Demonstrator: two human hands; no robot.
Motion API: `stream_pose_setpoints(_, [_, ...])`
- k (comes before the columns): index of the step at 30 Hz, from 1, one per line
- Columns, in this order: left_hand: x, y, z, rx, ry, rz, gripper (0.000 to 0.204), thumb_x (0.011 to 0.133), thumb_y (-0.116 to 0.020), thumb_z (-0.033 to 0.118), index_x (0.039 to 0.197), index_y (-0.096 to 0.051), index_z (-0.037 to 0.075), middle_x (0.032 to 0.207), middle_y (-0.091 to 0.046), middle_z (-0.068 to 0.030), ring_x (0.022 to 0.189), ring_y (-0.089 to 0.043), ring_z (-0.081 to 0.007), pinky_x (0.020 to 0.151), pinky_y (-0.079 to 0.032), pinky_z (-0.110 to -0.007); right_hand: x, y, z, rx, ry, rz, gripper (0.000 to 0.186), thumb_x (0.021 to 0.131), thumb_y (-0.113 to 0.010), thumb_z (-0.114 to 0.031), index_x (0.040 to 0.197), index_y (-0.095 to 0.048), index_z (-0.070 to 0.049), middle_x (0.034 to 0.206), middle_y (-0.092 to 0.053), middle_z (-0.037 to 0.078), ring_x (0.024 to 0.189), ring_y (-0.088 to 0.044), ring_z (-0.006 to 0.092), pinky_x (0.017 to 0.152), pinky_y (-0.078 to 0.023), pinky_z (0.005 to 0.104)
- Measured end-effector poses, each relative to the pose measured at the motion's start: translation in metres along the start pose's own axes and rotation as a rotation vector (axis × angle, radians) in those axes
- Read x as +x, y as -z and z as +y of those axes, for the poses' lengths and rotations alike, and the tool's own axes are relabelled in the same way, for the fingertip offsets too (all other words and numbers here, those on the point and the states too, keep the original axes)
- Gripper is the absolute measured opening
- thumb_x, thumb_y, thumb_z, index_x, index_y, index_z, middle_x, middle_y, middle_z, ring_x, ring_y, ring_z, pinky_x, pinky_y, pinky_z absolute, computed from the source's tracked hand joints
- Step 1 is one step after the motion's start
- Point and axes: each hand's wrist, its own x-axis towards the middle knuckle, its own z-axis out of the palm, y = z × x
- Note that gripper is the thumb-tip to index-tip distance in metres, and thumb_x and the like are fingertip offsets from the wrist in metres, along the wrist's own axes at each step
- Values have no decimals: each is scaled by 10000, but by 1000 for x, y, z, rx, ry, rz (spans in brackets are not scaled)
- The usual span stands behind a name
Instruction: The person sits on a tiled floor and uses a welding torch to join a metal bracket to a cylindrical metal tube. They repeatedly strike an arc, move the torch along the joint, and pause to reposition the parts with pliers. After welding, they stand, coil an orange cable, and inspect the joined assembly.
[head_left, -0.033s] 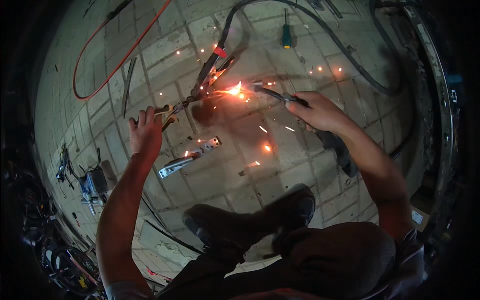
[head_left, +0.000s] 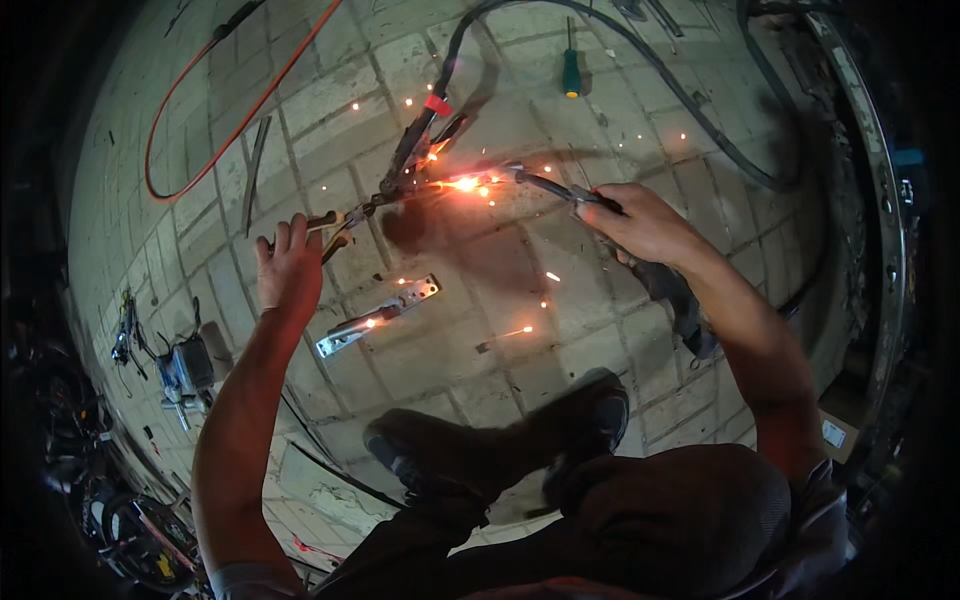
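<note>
My left hand [head_left: 290, 262] is closed around pliers [head_left: 335, 228], whose jaws grip metal at the joint [head_left: 383, 200]. My right hand [head_left: 635, 222] is closed on a dark torch with a bent neck [head_left: 548, 185], pointed left at a bright glowing spot [head_left: 465, 184] that throws orange sparks. A dark cable end with a red band [head_left: 437, 105] runs down to that joint; glare and smoke hide its detail. A shiny metal bracket [head_left: 350, 333] lies below, between my hands. A dark, indistinct object [head_left: 685, 310] lies under my right forearm.
A green screwdriver [head_left: 571, 70], a metal strip [head_left: 254, 175], an orange hose [head_left: 250, 112] and black cable [head_left: 680, 90] lie on the paving. Left are a grey-blue tool [head_left: 188, 368] and bicycle parts [head_left: 135, 530]; right, a long metal rail [head_left: 880, 200] and cardboard box [head_left: 845, 440].
The sparks have scattered differently and the glow has shifted slightly. My right hand and the torch sit a touch lower; my left hand is almost unmoved.
</note>
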Motion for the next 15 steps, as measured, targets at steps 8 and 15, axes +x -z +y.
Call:
stream_pose_setpoints(8, [-9, -27, -8, 53, 24, -41, 258, 893, -524, 151, 1140, -599, 149, 1345, -478, -46, 1248, -437, -232, 1001, -352, -525, -10, 8, 33, -186, 7, 122, 424, 926, -583, -379, 989, -646, 35, 827, -636, 161, 763, -600, 256, 730, -473, 374])
stream_pose_setpoints(15, [3, 4, 2, 188, -6, -103, 400, 872, -562, 72, 1260, -565, 169, 1353, -473, -46, 1220, -471, -233, 934, -429, -498, -3, 14, 62, -190, 142, 231, 419, 941, -566, -386, 1040, -664, 9, 853, -676, 133, 724, -605, 217, 676, -489, 361])
